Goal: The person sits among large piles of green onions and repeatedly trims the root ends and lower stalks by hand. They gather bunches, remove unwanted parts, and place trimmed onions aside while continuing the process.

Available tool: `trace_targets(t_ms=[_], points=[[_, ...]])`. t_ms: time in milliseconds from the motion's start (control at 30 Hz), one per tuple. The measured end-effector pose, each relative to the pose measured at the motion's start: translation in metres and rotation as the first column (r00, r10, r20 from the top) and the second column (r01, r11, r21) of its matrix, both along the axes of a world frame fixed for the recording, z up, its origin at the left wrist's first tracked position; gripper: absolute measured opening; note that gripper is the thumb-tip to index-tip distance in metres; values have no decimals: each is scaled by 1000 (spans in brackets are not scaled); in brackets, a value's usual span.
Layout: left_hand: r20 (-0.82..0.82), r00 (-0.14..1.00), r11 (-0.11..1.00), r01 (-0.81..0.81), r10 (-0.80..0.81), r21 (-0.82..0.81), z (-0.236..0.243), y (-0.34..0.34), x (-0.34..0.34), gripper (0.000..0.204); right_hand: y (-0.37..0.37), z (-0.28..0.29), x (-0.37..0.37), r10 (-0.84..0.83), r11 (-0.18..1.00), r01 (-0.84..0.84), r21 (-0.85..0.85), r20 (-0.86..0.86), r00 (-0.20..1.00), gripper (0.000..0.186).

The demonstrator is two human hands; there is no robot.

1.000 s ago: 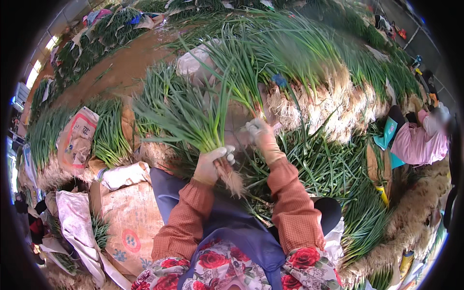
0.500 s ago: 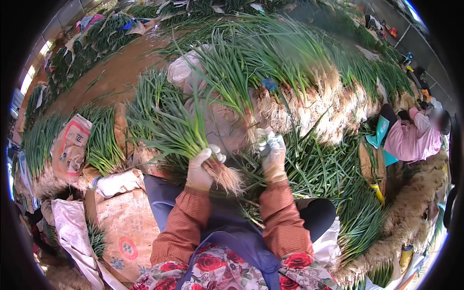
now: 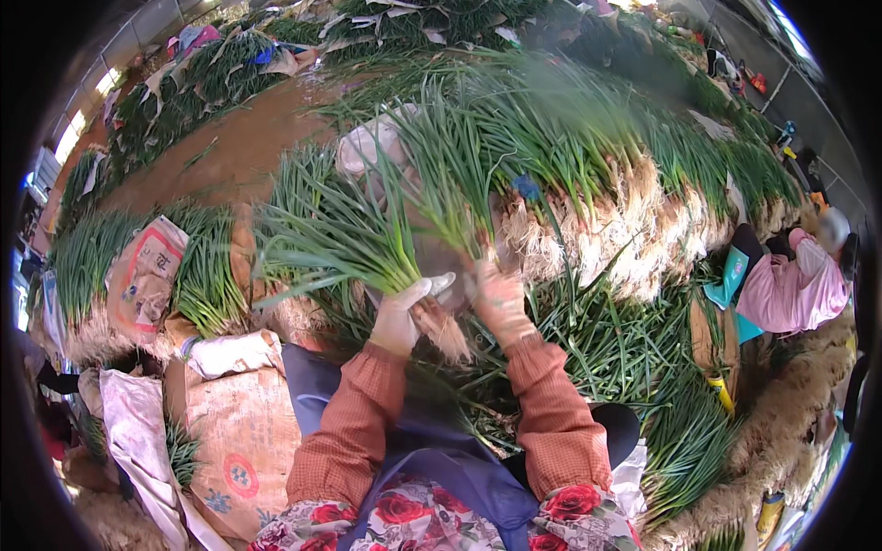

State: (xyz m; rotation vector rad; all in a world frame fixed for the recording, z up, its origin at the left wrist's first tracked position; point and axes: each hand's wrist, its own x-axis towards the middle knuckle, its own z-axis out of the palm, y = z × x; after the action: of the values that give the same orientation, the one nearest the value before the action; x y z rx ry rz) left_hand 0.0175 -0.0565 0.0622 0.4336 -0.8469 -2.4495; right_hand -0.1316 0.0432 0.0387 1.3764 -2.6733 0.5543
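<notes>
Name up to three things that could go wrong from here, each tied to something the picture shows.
1. The left hand grips the green onion bundle near its roots, so the long, fanned leaves might bend or snag.
2. The right hand, blurred, is at the root end of another bunch; its crowded leaves could tangle if pulled.
3. A dropped stalk might get lost among the loose leaves.
</notes>
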Motion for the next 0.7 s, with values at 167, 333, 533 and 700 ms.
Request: trace_targets(t_ms=[167, 333, 533, 700], points=[[71, 994, 982, -71, 84, -174, -22, 2, -12, 16, 32, -37, 3, 111, 991, -120, 64, 123, 986, 13], [129, 992, 962, 23, 13, -270, -9, 13, 21, 22, 21, 12, -6, 310, 907, 224, -357, 925, 219, 17], [277, 961, 969, 62, 7, -238, -12, 29, 26, 15, -3, 25, 57, 417, 800, 440, -408, 905, 81, 9], [-234, 972, 952, 49, 25, 303, -23, 28, 32, 12, 5, 27, 50, 699, 414, 795, -444, 714, 35, 8]])
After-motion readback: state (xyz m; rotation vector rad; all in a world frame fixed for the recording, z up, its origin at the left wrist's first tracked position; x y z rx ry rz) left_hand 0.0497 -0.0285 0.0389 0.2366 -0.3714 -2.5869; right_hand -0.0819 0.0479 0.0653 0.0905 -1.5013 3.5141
